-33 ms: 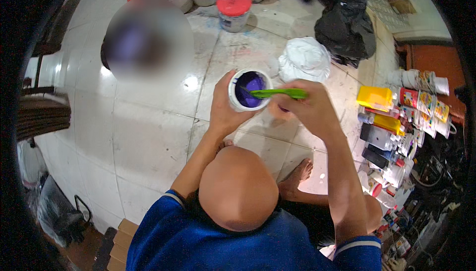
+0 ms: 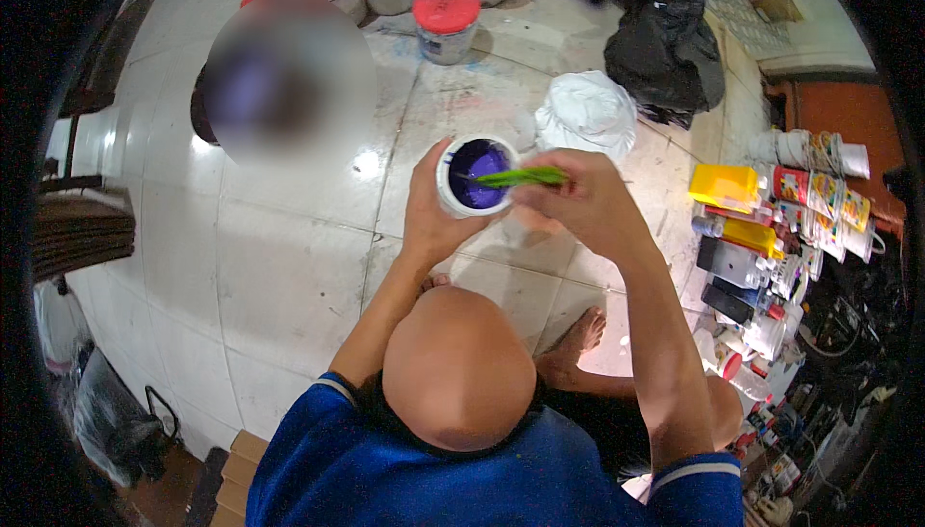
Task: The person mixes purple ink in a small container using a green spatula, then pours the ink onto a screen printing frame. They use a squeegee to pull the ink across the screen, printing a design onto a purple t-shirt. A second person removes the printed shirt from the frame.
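My left hand point(image 2: 431, 214) is wrapped round the side of a white plastic tub point(image 2: 443, 183), its thumb near the rim. Thick purple paint point(image 2: 491, 159) lies inside, and dark smears coat the inner wall. My right hand point(image 2: 590, 197) grips a tool with a bright green handle point(image 2: 528, 176), slanting over the tub's right rim. Its narrow dark end reaches into the tub; blur and paint hide its exact shape.
A white cloth-like bundle point(image 2: 585, 115) and a black plastic bag point(image 2: 665, 60) lie beyond my right hand. A red-lidded bucket point(image 2: 446, 21) stands farther off. Several tubs and bottles crowd the right side, near a yellow container point(image 2: 723, 187). A blurred patch covers the upper left.
The green handle has shifted left, with my right hand, and looks more blurred. The tub sits slightly farther left in the picture, still in my left hand.
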`<move>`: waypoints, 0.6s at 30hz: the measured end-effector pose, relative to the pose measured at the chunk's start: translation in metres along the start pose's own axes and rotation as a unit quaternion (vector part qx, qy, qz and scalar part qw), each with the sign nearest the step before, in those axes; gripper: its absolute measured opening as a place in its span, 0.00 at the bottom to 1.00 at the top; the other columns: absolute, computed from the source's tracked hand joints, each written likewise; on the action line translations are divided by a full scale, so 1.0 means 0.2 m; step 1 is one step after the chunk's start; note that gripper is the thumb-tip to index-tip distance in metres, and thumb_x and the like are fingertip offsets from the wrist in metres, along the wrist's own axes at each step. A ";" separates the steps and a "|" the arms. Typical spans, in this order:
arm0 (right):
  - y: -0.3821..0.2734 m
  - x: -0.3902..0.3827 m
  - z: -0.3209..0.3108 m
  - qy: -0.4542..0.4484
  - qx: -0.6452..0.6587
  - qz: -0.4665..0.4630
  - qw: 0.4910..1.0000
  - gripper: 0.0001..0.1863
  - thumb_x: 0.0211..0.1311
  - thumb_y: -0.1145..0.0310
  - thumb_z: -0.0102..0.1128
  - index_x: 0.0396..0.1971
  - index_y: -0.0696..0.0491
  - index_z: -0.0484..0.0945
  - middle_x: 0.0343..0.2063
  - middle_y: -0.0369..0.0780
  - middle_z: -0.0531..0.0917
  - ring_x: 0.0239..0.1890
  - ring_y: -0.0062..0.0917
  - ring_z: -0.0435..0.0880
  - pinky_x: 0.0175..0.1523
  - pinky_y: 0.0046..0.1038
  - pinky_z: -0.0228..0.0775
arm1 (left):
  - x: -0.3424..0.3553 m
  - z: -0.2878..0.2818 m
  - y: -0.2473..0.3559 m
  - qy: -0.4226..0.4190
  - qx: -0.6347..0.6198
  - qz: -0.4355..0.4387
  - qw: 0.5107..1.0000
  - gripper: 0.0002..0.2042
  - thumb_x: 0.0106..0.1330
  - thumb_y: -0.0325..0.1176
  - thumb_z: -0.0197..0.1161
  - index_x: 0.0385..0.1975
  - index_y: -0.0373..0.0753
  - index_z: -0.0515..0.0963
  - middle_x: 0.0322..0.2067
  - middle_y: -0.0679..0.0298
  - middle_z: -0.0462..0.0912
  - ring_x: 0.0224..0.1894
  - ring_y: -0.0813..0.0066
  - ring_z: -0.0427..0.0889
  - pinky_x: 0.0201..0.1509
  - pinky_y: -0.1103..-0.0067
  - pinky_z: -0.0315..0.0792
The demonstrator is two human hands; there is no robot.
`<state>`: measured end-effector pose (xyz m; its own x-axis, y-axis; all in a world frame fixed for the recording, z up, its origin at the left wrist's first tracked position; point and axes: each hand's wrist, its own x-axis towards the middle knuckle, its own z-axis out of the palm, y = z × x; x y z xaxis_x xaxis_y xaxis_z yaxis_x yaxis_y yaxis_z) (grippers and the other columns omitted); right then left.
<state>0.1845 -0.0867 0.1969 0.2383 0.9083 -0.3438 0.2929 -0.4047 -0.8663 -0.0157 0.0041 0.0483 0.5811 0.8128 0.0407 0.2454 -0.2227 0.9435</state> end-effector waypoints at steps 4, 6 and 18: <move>0.24 0.11 -0.17 0.010 0.040 0.009 0.999 0.21 0.67 0.67 0.75 0.57 0.58 0.86 0.38 0.35 0.89 0.37 0.15 0.83 0.45 0.22 0.77 | 0.05 0.02 -0.12 -0.001 -0.127 -0.009 0.992 0.55 0.45 0.29 0.90 0.76 0.35 0.61 0.64 0.56 0.79 0.67 0.66 0.80 0.73 0.68 0.72; 0.45 0.15 -0.33 0.095 -0.042 -0.013 0.995 0.24 0.67 0.66 0.74 0.60 0.59 0.84 0.41 0.35 0.90 0.42 0.16 0.84 0.51 0.23 0.76 | 0.07 0.02 -0.20 0.007 -0.151 -0.017 0.988 0.55 0.45 0.32 0.90 0.75 0.35 0.62 0.64 0.56 0.78 0.67 0.64 0.78 0.74 0.67 0.70; 1.28 0.44 -0.64 0.149 -0.377 0.021 0.914 0.73 0.47 0.33 0.81 0.84 0.53 0.47 0.82 0.54 0.52 0.84 0.51 0.48 0.86 0.50 0.41 | 0.31 0.07 -0.45 0.037 -0.098 0.023 0.994 0.58 0.45 0.35 0.92 0.77 0.33 0.61 0.68 0.57 0.75 0.69 0.63 0.76 0.76 0.68 0.69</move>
<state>0.3999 -0.1240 -0.0088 0.4727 0.8665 -0.1606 0.8055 -0.4987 -0.3202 0.0102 0.0667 -0.0380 0.5280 0.8430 0.1025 0.0591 -0.1569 0.9858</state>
